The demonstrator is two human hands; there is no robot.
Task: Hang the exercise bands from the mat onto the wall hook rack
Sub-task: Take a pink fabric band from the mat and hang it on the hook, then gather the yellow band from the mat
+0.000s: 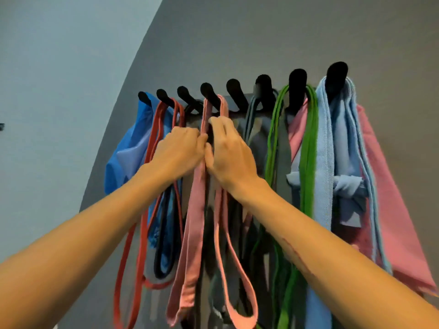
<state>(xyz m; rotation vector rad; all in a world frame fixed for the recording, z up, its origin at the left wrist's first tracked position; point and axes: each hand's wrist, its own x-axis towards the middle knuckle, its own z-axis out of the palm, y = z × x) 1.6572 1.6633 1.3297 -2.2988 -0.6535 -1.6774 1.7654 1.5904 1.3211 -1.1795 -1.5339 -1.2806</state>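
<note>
At the left of the rack, a blue cloth point(133, 148) and a red band point(152, 148) hang from the first black hooks. Mid-frame, the left hand point(179, 151) has its fingers curled on the left strand of the pink band point(197, 210), while the right hand point(229, 150) hooks its fingers over the right strand just below the fourth hook point(210, 97), likely seating the loop so it hangs straight. Right of centre hangs a green band point(308, 150), then a light blue towel point(325, 162) and pink cloth point(399, 222) at the right edge.
</note>
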